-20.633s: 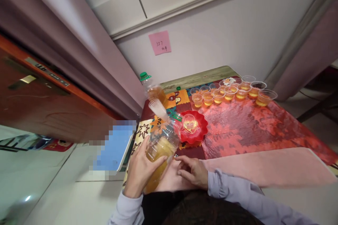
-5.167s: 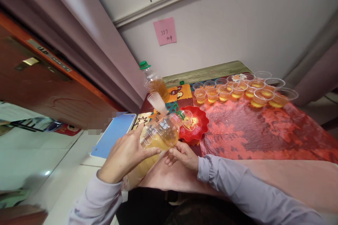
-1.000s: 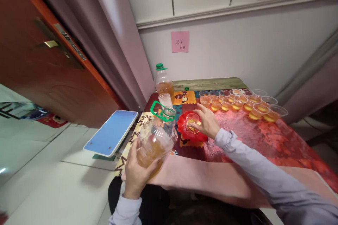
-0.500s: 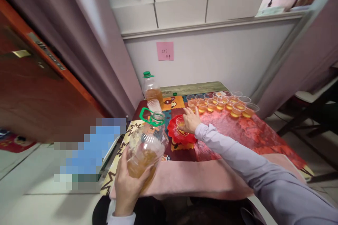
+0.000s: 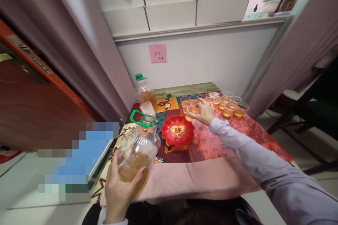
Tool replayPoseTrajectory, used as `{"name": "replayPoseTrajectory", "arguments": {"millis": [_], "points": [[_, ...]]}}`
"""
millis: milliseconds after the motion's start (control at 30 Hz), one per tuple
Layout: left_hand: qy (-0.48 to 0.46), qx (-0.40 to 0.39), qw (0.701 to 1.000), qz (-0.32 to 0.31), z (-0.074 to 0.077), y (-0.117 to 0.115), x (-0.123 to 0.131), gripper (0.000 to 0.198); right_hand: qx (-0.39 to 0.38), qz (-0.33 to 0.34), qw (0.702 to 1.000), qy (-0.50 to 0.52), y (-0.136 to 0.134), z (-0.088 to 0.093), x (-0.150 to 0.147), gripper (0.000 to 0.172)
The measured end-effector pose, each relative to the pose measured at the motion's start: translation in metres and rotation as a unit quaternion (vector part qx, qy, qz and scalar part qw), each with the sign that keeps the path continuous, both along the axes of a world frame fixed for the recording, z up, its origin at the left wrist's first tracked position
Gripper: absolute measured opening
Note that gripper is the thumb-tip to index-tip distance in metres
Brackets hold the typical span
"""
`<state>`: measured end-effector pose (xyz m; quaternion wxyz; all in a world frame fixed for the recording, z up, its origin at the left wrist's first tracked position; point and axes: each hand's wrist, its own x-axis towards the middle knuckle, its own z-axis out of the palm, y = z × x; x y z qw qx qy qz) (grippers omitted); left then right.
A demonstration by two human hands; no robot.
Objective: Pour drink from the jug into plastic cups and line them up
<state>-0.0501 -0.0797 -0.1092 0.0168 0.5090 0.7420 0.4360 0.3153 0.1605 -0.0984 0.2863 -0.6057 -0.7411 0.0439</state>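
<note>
My left hand [image 5: 118,188] is wrapped round a clear plastic jug [image 5: 139,144], uncapped and part full of amber liquid, with a green handle at its neck. Between the fingers of my right hand [image 5: 207,112] is a clear plastic cup [image 5: 190,111] with some of the same liquid in it. This cup is at the front left of several similar filled cups [image 5: 229,108] grouped in rows. A red scalloped dish [image 5: 186,137] with a gold heart design lies between the jug and the cups, with nothing in it.
Behind the held jug stand a stack of clear cups [image 5: 148,108] and a second jug [image 5: 146,95] with a green cap. A small green cap [image 5: 169,95] lies at the back. Pink cloth [image 5: 198,175] covers the table's front edge. A pink note [image 5: 157,53] is on the wall.
My right hand has lifted the cup off the red dish and moved it back and right to the grouped cups. My left hand keeps hold of the jug. The view has shifted slightly right.
</note>
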Motion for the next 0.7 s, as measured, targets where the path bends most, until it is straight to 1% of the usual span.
{"name": "replayPoseTrajectory", "arguments": {"millis": [67,133,200,267,333,433,567,700], "points": [[-0.003,-0.003,1.0,0.001,0.001,0.001,0.001,0.12,0.005,-0.049,0.998,-0.034,0.01,-0.006,0.036,0.057],[-0.008,-0.004,1.0,0.002,0.001,0.001,0.002,0.122,0.009,-0.081,0.993,-0.083,0.018,-0.013,0.069,0.058],[-0.008,-0.004,1.0,0.007,0.003,0.002,0.003,0.123,0.003,-0.102,0.986,-0.131,0.023,-0.02,0.095,0.059],[-0.004,-0.004,1.0,0.014,0.004,0.001,0.005,0.123,-0.012,-0.117,0.979,-0.165,0.027,-0.027,0.114,0.062],[0.0,-0.002,1.0,0.021,0.005,0.001,0.006,0.125,-0.027,-0.129,0.975,-0.181,0.03,-0.032,0.126,0.064],[-0.007,-0.002,0.999,0.032,0.005,-0.001,0.007,0.127,-0.033,-0.141,0.972,-0.185,0.035,-0.038,0.136,0.061],[-0.018,-0.006,0.999,0.045,0.003,-0.002,0.007,0.127,-0.039,-0.147,0.97,-0.189,0.041,-0.046,0.143,0.057],[-0.01,-0.002,0.999,0.041,0.002,0.0,0.007,0.128,-0.058,-0.159,0.966,-0.196,0.043,-0.052,0.145,0.059]]}}
